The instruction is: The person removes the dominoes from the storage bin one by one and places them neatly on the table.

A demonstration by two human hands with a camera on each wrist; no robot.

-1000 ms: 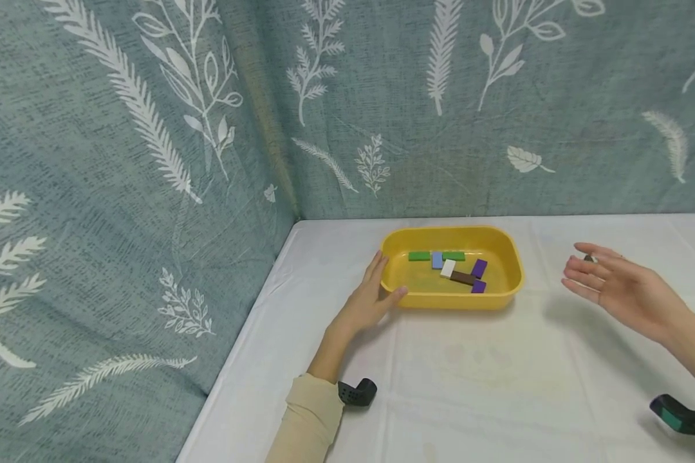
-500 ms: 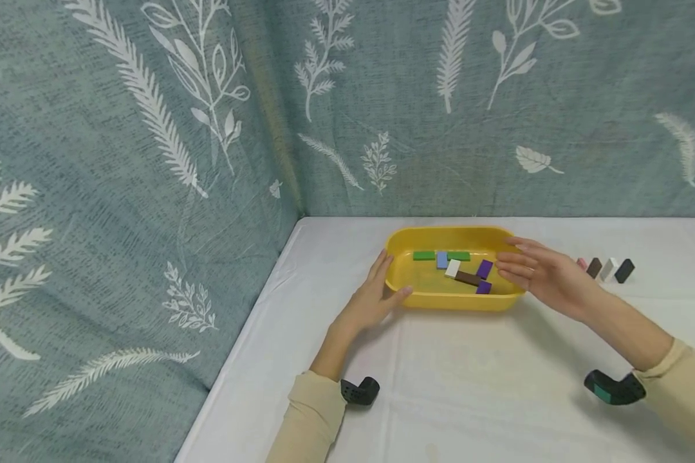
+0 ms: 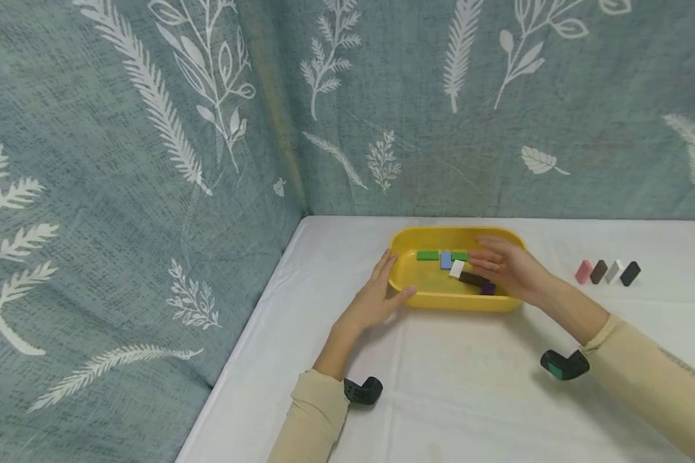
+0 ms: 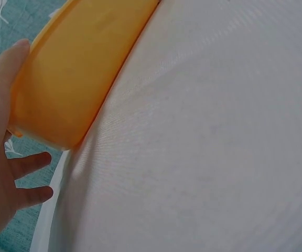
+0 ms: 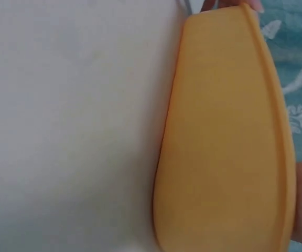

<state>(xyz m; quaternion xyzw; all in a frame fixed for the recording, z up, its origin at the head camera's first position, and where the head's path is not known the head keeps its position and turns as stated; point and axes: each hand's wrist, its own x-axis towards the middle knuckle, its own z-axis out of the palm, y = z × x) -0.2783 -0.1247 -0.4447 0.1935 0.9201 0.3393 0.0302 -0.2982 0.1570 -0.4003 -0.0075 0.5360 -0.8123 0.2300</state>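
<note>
A yellow plastic tray (image 3: 452, 300) stands on the white cloth. Flat small blocks lie inside: green (image 3: 427, 255), blue (image 3: 446, 260), white (image 3: 456, 269), dark brown (image 3: 473, 279) and purple (image 3: 488, 289). My left hand (image 3: 372, 301) rests at the tray's left end, thumb at the front rim and straight fingers spread along the side; the left wrist view shows its thumb (image 4: 15, 58) at the rim. My right hand (image 3: 512, 269) reaches over the tray's right end with relaxed fingers over the blocks, hiding some. In the right wrist view the tray wall covers most of it.
To the right of the tray, a row of blocks stands on the cloth: pink (image 3: 583, 271), brown (image 3: 599, 272), white (image 3: 614, 271) and black (image 3: 630, 273). A green leaf-patterned curtain (image 3: 417, 161) rises behind and at the left.
My right hand has moved left from beside the row of blocks, over the tray's right rim and in above its blocks. The left hand has stayed at the tray.
</note>
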